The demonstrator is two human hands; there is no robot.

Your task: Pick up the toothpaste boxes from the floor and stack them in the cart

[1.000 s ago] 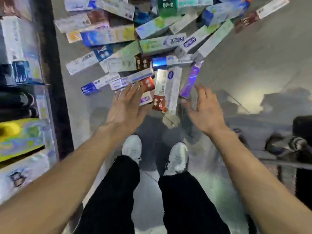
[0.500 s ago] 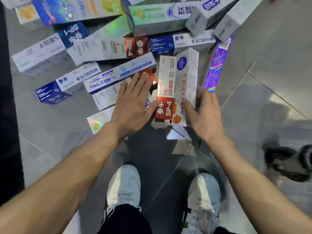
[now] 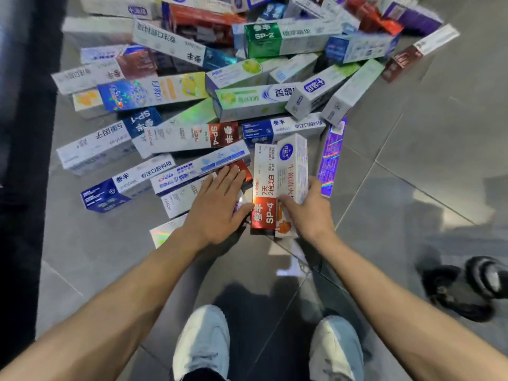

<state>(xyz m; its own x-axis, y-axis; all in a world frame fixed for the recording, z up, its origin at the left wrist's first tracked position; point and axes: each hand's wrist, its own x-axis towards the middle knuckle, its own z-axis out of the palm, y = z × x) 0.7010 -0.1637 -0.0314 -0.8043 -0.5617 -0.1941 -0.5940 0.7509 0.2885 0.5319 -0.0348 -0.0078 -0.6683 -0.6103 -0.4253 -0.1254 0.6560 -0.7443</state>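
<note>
— Reaching lower than a second before, the left hand [image 3: 217, 207] lay flat, fingers straight, on near boxes.
— And the right hand [image 3: 308, 207]?
— It had closed round the SP-4 box [image 3: 265, 185], seemingly with its neighbour; lifting comes next.

Far boxes [image 3: 357, 15] blurred, cropped; box [image 3: 165, 232] under left hand [image 3: 217, 207] perhaps holographic.

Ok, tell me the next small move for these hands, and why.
Probably close the left hand against the SP-4 box and lift. The right hand already grips that box and the white box beside it from the right, while the left lies flat on neighbouring boxes, touching the pair's left edge.
</note>
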